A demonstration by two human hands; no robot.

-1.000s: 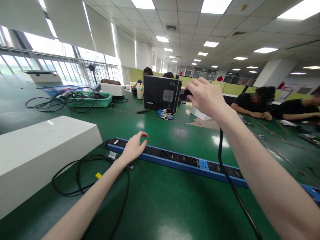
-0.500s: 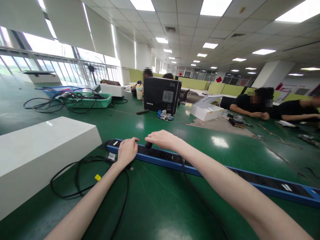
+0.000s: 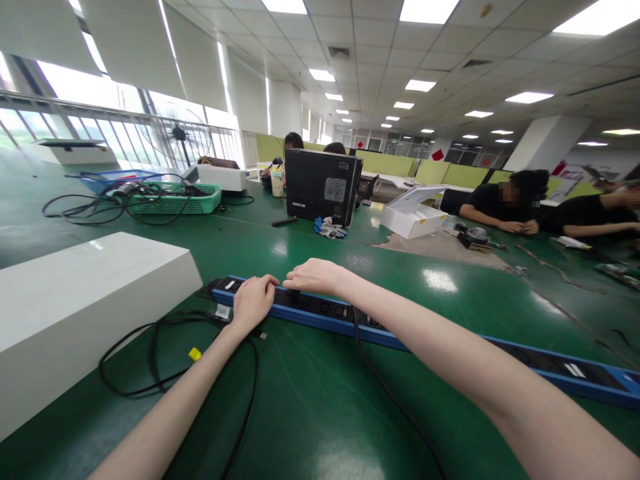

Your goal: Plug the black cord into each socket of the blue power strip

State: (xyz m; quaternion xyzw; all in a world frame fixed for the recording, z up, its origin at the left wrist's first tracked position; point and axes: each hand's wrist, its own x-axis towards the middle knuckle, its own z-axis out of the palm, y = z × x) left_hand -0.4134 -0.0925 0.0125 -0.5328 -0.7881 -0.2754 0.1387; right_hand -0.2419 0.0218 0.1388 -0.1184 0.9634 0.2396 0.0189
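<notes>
Two hands mid-frame | left hand [image 3: 253, 301] lies on long blue power strip [image 3: 331, 311], fingers bent, grip hard to tell | right hand [image 3: 315, 277] closed on black plug [image 3: 292, 293] atop strip | cable [image 3: 400, 407] runs down to bottom edge

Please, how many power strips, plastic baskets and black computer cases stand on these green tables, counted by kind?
Power strip: 1
Plastic baskets: 2, the green basket and the blue basket
Black computer case: 1
Total: 4
</notes>
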